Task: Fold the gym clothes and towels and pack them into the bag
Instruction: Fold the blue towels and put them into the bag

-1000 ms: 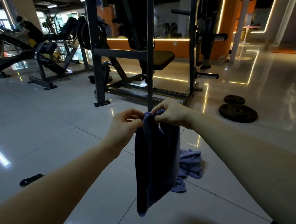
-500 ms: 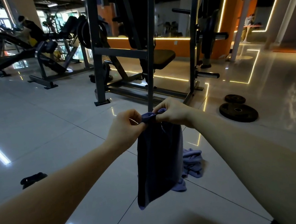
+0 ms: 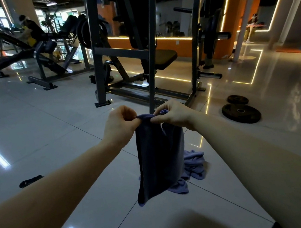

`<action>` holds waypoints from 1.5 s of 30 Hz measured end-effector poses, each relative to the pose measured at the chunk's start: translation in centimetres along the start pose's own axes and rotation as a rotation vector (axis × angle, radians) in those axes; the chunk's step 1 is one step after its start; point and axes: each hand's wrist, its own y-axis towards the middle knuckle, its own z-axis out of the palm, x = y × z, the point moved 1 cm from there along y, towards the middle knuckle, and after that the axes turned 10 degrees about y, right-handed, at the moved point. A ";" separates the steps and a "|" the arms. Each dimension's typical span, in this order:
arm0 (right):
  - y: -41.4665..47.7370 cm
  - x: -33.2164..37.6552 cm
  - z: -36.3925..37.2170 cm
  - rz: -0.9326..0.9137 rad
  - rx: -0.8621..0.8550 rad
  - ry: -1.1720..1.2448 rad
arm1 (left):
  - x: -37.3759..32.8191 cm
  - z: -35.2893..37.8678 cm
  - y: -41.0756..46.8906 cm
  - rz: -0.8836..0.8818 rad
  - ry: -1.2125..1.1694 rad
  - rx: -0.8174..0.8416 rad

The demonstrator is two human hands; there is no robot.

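Little has been shifted since the earlier frames: only the pinch points on the top hem have been drawn slightly closer together. Across the tiled floor (image 3: 31,131), largest first, the dark towel (image 3: 160,157) is held hanging at centre, its top edge gripped by the left hand (image 3: 120,127) at 9 o'clock and the right hand (image 3: 173,117) at 3 o'clock. A lighter crumpled cloth (image 3: 192,166) is left lying at 5 o'clock. No bag is seen. If one pinch is loosened, the towel could be dropped or folded askew.
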 end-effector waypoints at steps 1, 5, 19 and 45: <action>0.1 -0.3 -0.1 0.009 -0.042 0.016 | 0.2 -0.2 0.2 -0.036 -0.003 0.004; -0.5 -2.5 -2.3 0.161 -0.250 0.211 | 3.2 -2.8 1.5 -0.241 0.070 -0.080; -1.1 -6.7 -4.5 0.226 -0.335 0.231 | 8.1 -5.2 2.7 -0.506 -0.096 0.005; -10.9 -3.6 -1.3 0.305 -0.019 -0.040 | 8.1 -12.5 -5.9 -0.331 0.255 0.488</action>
